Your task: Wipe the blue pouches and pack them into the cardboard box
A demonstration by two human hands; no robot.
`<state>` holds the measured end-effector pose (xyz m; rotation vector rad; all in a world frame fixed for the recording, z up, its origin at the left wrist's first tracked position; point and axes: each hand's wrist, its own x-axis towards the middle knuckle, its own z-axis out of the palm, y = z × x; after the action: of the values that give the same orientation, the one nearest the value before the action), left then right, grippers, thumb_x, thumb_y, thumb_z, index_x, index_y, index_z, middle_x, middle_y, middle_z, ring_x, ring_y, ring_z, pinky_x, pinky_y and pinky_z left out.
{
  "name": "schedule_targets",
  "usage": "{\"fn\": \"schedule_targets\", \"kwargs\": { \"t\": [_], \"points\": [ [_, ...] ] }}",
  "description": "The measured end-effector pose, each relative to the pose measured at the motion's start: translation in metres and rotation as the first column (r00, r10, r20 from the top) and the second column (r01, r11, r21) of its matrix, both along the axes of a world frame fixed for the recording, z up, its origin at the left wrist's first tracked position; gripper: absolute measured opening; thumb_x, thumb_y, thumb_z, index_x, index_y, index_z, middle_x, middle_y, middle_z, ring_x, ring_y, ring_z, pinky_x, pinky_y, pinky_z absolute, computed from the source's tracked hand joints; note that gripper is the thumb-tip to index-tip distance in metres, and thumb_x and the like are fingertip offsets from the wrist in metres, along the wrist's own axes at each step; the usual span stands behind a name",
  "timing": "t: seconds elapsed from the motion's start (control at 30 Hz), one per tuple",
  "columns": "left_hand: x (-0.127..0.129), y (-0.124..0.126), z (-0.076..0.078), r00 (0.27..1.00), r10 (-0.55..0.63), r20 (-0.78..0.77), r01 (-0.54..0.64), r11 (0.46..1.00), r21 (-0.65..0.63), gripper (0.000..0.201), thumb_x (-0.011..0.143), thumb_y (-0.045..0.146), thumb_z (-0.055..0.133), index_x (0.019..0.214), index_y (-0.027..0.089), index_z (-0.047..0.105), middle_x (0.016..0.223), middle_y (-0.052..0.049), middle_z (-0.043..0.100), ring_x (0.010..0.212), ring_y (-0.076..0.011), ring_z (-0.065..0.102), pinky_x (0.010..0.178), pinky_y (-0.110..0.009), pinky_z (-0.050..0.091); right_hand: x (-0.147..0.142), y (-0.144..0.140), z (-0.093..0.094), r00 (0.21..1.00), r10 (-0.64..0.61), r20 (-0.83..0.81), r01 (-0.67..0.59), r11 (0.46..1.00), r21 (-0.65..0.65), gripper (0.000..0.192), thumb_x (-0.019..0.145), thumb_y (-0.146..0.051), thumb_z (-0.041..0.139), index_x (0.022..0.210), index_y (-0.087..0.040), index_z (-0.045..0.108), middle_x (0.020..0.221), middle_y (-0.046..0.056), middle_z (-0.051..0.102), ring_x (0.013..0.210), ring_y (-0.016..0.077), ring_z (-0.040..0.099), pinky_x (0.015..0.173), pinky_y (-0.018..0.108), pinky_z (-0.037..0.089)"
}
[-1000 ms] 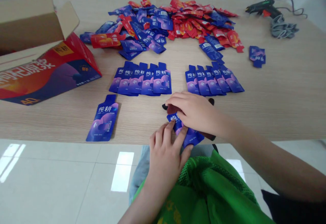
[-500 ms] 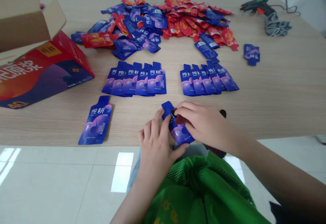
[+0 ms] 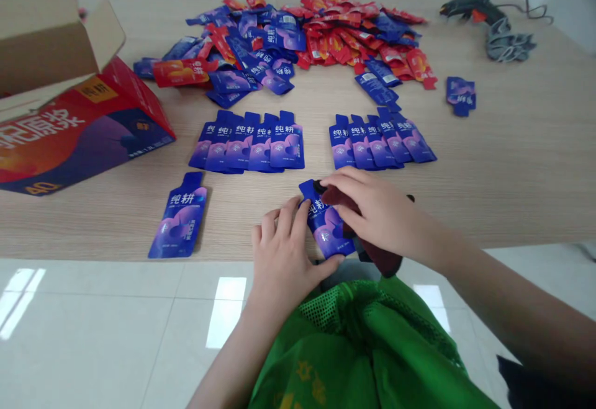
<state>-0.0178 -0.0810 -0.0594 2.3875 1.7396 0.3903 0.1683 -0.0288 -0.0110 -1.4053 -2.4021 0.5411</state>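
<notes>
A blue drink pouch [image 3: 325, 226] with purple artwork lies slantwise near the table's front edge. My left hand [image 3: 284, 247] steadies it, index fingertip on its upper left side and thumb along its bottom edge. From the right, my right hand [image 3: 372, 210] grips a dark maroon tool [image 3: 384, 259] with a black tip [image 3: 319, 187]; its kind I cannot make out. That tip is over the pouch's upper part, just below the neck; contact is unclear. Off to the left lies another blue pouch [image 3: 180, 216], flat and face up.
Two overlapping rows of blue pouches, a left row [image 3: 246, 142] and a right row [image 3: 382, 139], lie beyond my hands. Behind is a heap of red and blue pouches [image 3: 279, 36]. An open carton [image 3: 84, 130] stands left. A glue gun [image 3: 470, 7] and lone pouch [image 3: 460, 95] are right.
My right hand has moved slightly up with the maroon tool, its tip shifting from the pouch's printed characters towards the neck. More of the tool shows below that hand. My left hand stays on the pouch.
</notes>
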Motion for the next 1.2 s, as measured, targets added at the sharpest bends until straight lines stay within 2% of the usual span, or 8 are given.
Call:
{"fn": "schedule_targets", "kwargs": {
  "t": [0.17, 0.33, 0.43, 0.63, 0.8, 0.9, 1.0, 1.2],
  "points": [
    [0.001, 0.000, -0.001, 1.000, 0.019, -0.011, -0.019, 1.000, 0.003, 0.098, 0.070, 0.073, 0.070, 0.147, 0.019, 0.045, 0.149, -0.008, 0.051, 0.119, -0.0353, 0.048, 0.090, -0.049, 0.038, 0.004, -0.025, -0.018, 0.995, 0.077, 0.064, -0.076, 0.997, -0.015, 0.048, 0.088, -0.011, 0.057, 0.135, -0.014, 0.057, 0.134, 0.012, 0.055, 0.123, 0.0284, 0.049, 0.109, 0.049, 0.043],
    [0.001, -0.001, 0.000, 1.000, 0.023, -0.001, -0.023, 1.000, -0.009, 0.100, 0.068, 0.070, 0.073, 0.149, 0.019, 0.044, 0.150, -0.007, 0.050, 0.119, -0.0346, 0.047, 0.092, -0.048, 0.037, 0.026, -0.051, -0.008, 0.983, 0.170, 0.072, -0.163, 0.982, -0.097, 0.049, 0.079, 0.001, 0.047, 0.120, -0.019, 0.066, 0.125, 0.011, 0.060, 0.113, 0.0269, 0.056, 0.094, 0.046, 0.052],
    [0.000, -0.001, -0.001, 1.000, 0.015, 0.014, -0.015, 1.000, -0.008, 0.100, 0.068, 0.072, 0.073, 0.149, 0.019, 0.044, 0.151, -0.007, 0.050, 0.119, -0.0349, 0.046, 0.092, -0.048, 0.037, 0.027, -0.043, 0.005, 0.984, 0.179, -0.002, -0.177, 0.971, -0.163, 0.046, 0.078, 0.001, 0.047, 0.112, -0.021, 0.068, 0.117, 0.006, 0.067, 0.108, 0.0225, 0.060, 0.095, 0.041, 0.051],
    [0.000, 0.000, -0.003, 1.000, 0.019, 0.022, -0.019, 1.000, 0.012, 0.091, 0.068, 0.072, 0.072, 0.140, 0.019, 0.054, 0.150, -0.008, 0.050, 0.118, -0.0355, 0.047, 0.090, -0.048, 0.039, -0.014, -0.009, 0.002, 0.995, 0.100, -0.009, -0.100, 0.994, 0.034, 0.040, 0.081, 0.001, 0.047, 0.110, -0.017, 0.069, 0.119, 0.008, 0.069, 0.112, 0.0248, 0.058, 0.100, 0.043, 0.046],
    [0.000, 0.001, -0.003, 0.999, 0.034, 0.010, -0.034, 0.999, -0.004, 0.097, 0.068, 0.067, 0.074, 0.147, 0.019, 0.046, 0.150, -0.007, 0.050, 0.118, -0.0355, 0.046, 0.090, -0.049, 0.039, -0.013, -0.029, -0.006, 0.971, 0.224, 0.079, -0.225, 0.974, 0.007, 0.030, 0.080, 0.000, 0.053, 0.097, -0.015, 0.072, 0.112, 0.008, 0.071, 0.100, 0.0252, 0.057, 0.092, 0.042, 0.047],
    [-0.001, 0.001, -0.004, 1.000, 0.017, 0.007, -0.017, 1.000, -0.013, 0.100, 0.066, 0.065, 0.075, 0.149, 0.017, 0.045, 0.152, -0.007, 0.048, 0.118, -0.0360, 0.045, 0.091, -0.049, 0.038, 0.000, -0.046, 0.001, 0.958, 0.281, 0.059, -0.275, 0.957, -0.090, 0.029, 0.076, 0.001, 0.055, 0.091, -0.017, 0.072, 0.105, 0.005, 0.072, 0.093, 0.0236, 0.057, 0.084, 0.040, 0.047],
    [-0.001, 0.001, -0.004, 1.000, 0.002, 0.009, -0.002, 1.000, -0.012, 0.102, 0.067, 0.069, 0.072, 0.149, 0.016, 0.044, 0.152, -0.007, 0.048, 0.118, -0.0354, 0.045, 0.092, -0.049, 0.038, 0.003, -0.044, 0.010, 0.953, 0.302, 0.016, -0.294, 0.937, -0.190, 0.030, 0.075, 0.003, 0.054, 0.086, -0.019, 0.070, 0.096, 0.002, 0.072, 0.088, 0.0208, 0.056, 0.077, 0.036, 0.045],
    [0.000, 0.001, -0.005, 0.999, 0.030, 0.019, -0.030, 1.000, -0.007, 0.103, 0.067, 0.076, 0.069, 0.148, 0.016, 0.047, 0.152, -0.008, 0.048, 0.119, -0.0357, 0.045, 0.092, -0.049, 0.038, -0.018, -0.018, 0.006, 0.981, 0.195, 0.023, -0.194, 0.980, -0.037, 0.028, 0.081, 0.001, 0.051, 0.094, -0.017, 0.068, 0.104, 0.007, 0.071, 0.099, 0.0237, 0.055, 0.089, 0.039, 0.045]
  ]
}}
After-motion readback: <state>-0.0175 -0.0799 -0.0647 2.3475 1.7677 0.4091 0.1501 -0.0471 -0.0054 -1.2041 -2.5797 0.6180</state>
